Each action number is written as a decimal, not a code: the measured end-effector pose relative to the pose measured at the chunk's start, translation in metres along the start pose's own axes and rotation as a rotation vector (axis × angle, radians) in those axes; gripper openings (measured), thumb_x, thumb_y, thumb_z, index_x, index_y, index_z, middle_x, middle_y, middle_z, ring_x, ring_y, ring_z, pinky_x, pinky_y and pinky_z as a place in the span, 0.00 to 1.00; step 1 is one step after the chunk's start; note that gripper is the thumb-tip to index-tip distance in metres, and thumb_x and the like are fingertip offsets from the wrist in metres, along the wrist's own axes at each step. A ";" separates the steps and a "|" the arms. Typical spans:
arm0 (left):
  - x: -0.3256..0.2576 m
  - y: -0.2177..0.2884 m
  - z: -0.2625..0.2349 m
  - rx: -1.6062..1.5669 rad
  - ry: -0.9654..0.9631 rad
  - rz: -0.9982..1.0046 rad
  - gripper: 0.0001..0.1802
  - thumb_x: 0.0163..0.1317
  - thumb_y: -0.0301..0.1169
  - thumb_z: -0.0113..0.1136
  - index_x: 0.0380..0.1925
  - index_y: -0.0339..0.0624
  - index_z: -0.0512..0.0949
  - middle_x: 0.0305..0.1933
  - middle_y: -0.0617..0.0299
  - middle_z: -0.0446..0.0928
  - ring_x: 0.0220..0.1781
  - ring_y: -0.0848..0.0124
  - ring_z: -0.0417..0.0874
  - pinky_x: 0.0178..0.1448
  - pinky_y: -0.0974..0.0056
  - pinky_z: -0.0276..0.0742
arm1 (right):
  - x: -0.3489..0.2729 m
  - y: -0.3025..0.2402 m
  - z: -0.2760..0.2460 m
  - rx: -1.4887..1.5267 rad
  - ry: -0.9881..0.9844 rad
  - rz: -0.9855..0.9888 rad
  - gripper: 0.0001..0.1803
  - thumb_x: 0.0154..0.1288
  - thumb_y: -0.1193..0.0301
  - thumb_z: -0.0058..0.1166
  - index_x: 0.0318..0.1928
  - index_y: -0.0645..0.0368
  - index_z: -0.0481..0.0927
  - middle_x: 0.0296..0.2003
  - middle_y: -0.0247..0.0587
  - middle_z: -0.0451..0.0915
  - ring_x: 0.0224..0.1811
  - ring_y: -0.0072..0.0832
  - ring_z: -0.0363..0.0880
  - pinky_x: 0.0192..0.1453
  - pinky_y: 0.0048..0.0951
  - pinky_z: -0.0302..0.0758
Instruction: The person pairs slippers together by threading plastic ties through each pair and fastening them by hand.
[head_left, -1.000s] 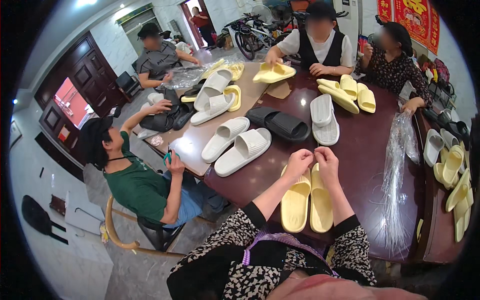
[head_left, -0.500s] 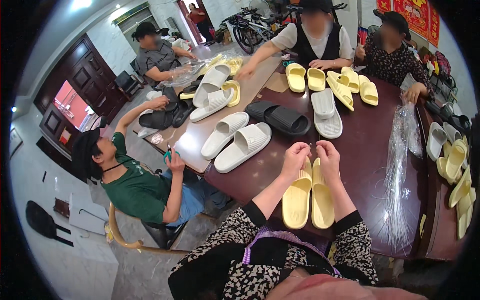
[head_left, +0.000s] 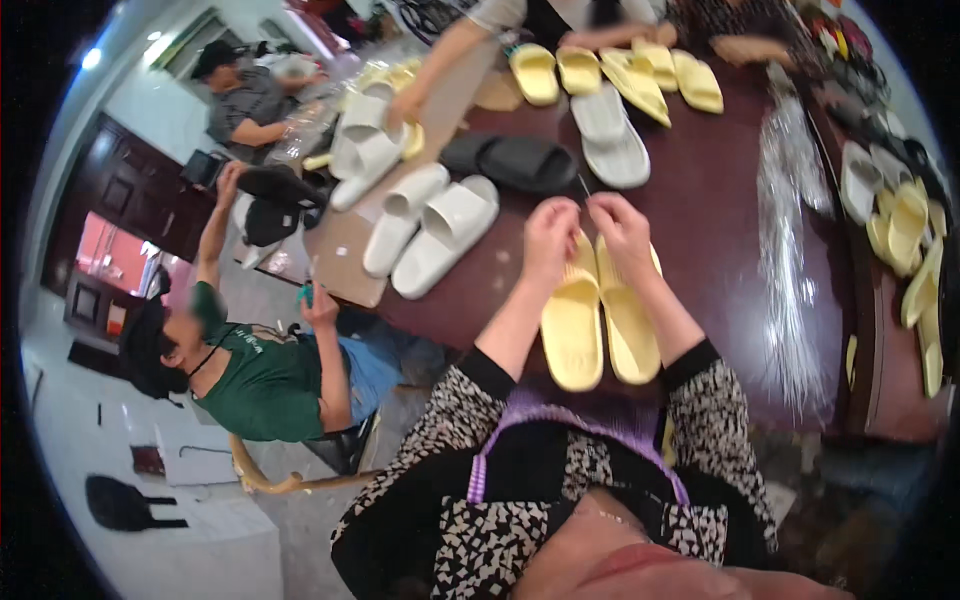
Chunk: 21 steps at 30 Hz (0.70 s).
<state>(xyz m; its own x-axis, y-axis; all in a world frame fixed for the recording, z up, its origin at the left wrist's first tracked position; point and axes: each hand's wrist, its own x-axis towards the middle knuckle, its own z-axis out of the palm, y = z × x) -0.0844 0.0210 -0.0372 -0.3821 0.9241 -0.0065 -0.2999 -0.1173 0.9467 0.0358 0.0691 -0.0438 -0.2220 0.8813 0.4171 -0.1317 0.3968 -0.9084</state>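
Note:
A pair of yellow slippers [head_left: 598, 325] lies side by side on the dark red table [head_left: 720, 215] right in front of me. My left hand [head_left: 550, 240] and my right hand [head_left: 620, 228] hover over the toe ends of the pair, fingers pinched close together. Between them a thin dark strand or pin [head_left: 583, 187] sticks up. Whether both hands grip it I cannot tell.
White slippers [head_left: 430, 225], a black pair [head_left: 510, 160], a grey pair [head_left: 610, 140] and more yellow slippers [head_left: 610, 70] lie farther out. Clear plastic bags [head_left: 790, 250] lie to the right. A person in green [head_left: 250, 370] sits on my left; others work at the far side.
The view has tilted down and closer to the table. My hands stay pinched together over the yellow pair. A person opposite now reaches across toward the white slippers at the far left.

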 end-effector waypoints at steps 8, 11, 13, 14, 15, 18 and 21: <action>0.020 -0.019 0.000 -0.194 0.015 -0.078 0.02 0.62 0.27 0.55 0.33 0.43 0.76 0.21 0.69 0.72 0.16 0.85 0.64 0.18 0.78 0.58 | 0.006 0.003 -0.005 -0.160 0.005 -0.081 0.04 0.56 0.76 0.54 0.30 0.62 0.81 0.23 0.40 0.81 0.28 0.26 0.78 0.34 0.24 0.72; 0.021 -0.020 0.000 -0.190 -0.001 -0.088 0.02 0.63 0.28 0.54 0.34 0.46 0.75 0.22 0.70 0.72 0.17 0.83 0.66 0.17 0.76 0.60 | 0.006 0.007 -0.007 -0.257 0.022 -0.163 0.03 0.55 0.75 0.54 0.29 0.60 0.81 0.22 0.39 0.80 0.26 0.28 0.77 0.34 0.27 0.70; 0.022 -0.021 -0.002 -0.188 -0.009 -0.089 0.01 0.63 0.29 0.53 0.34 0.47 0.74 0.22 0.70 0.71 0.18 0.82 0.66 0.17 0.74 0.61 | 0.006 0.009 -0.007 -0.303 0.030 -0.208 0.03 0.54 0.75 0.54 0.28 0.60 0.81 0.22 0.38 0.80 0.24 0.29 0.76 0.35 0.28 0.70; 0.024 -0.020 -0.002 -0.204 -0.017 -0.081 0.01 0.63 0.29 0.53 0.34 0.47 0.74 0.22 0.70 0.71 0.18 0.82 0.66 0.17 0.74 0.61 | 0.007 0.010 -0.007 -0.315 0.026 -0.205 0.03 0.53 0.75 0.55 0.28 0.59 0.81 0.22 0.38 0.80 0.24 0.30 0.76 0.36 0.29 0.69; 0.026 -0.018 -0.003 -0.219 -0.026 -0.072 0.01 0.63 0.29 0.53 0.34 0.47 0.74 0.22 0.70 0.71 0.18 0.81 0.66 0.18 0.74 0.61 | 0.010 0.010 -0.007 -0.328 0.023 -0.203 0.03 0.53 0.74 0.55 0.28 0.59 0.81 0.22 0.38 0.79 0.24 0.31 0.75 0.37 0.30 0.69; 0.025 -0.010 -0.002 -0.237 -0.025 -0.060 0.02 0.63 0.29 0.53 0.35 0.47 0.74 0.22 0.70 0.71 0.18 0.81 0.66 0.18 0.74 0.61 | 0.013 0.008 -0.004 -0.341 0.021 -0.219 0.03 0.53 0.74 0.55 0.28 0.59 0.80 0.22 0.39 0.79 0.24 0.32 0.75 0.37 0.31 0.69; 0.009 0.002 -0.005 -0.233 0.001 -0.045 0.02 0.63 0.29 0.53 0.35 0.46 0.74 0.22 0.70 0.70 0.18 0.81 0.66 0.18 0.75 0.61 | 0.006 0.001 0.003 -0.332 0.020 -0.258 0.03 0.53 0.74 0.55 0.28 0.58 0.80 0.22 0.39 0.79 0.24 0.32 0.76 0.36 0.31 0.69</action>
<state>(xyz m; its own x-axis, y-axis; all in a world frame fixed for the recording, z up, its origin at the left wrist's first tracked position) -0.0930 0.0273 -0.0372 -0.3644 0.9300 -0.0477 -0.5107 -0.1568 0.8453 0.0310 0.0738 -0.0422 -0.2030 0.7459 0.6343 0.1383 0.6632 -0.7356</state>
